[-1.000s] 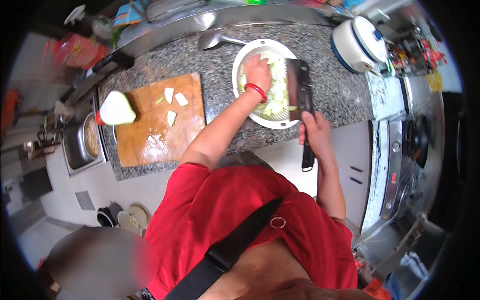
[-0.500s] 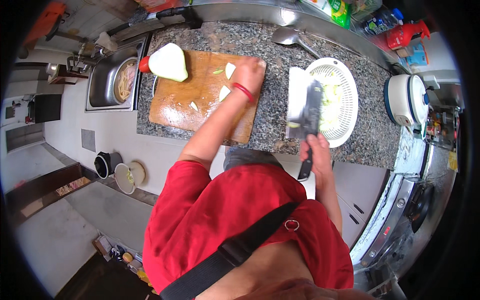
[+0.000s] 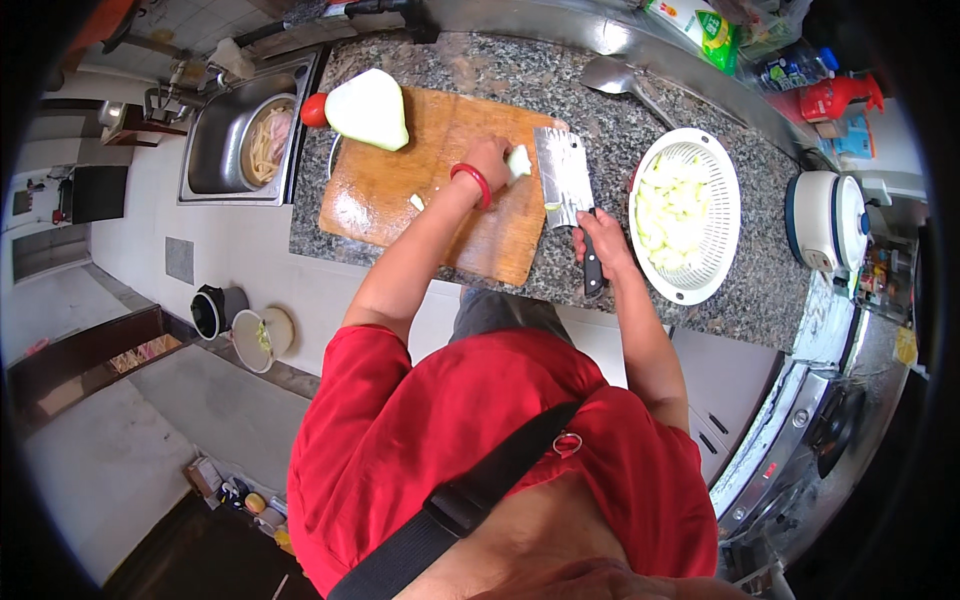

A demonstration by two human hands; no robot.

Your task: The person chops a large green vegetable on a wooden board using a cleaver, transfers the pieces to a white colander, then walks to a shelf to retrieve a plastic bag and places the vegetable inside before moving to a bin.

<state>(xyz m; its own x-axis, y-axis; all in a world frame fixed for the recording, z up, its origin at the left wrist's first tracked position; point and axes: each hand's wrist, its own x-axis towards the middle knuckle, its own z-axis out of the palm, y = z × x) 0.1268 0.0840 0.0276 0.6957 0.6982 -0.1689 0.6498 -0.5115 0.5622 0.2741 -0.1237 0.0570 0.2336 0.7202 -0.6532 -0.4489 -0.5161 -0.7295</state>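
Note:
My left hand [image 3: 484,166], a red bangle at its wrist, is closed on pale vegetable pieces [image 3: 518,161] at the right part of the wooden cutting board [image 3: 400,190]. My right hand [image 3: 603,243] grips the black handle of a cleaver [image 3: 564,175]. Its broad blade lies flat over the board's right edge, with a green sliver on it. A large cut pale-green gourd [image 3: 366,110] rests on the board's far left corner, touching or close to a tomato [image 3: 313,110]. One small piece [image 3: 417,202] lies near my left forearm. Cut pieces [image 3: 672,210] fill part of a white colander [image 3: 727,222].
A metal spatula [image 3: 610,76] lies at the back of the granite counter [image 3: 765,270]. To the left, a sink [image 3: 205,165] holds a bowl of food [image 3: 268,145]. A white electric pot [image 3: 828,220] stands at the right. Two buckets [image 3: 280,335] are on the floor.
The cleaver has moved left, from over the colander's edge to the board's right edge. My left hand has gathered the pale pieces that lay loose on the board.

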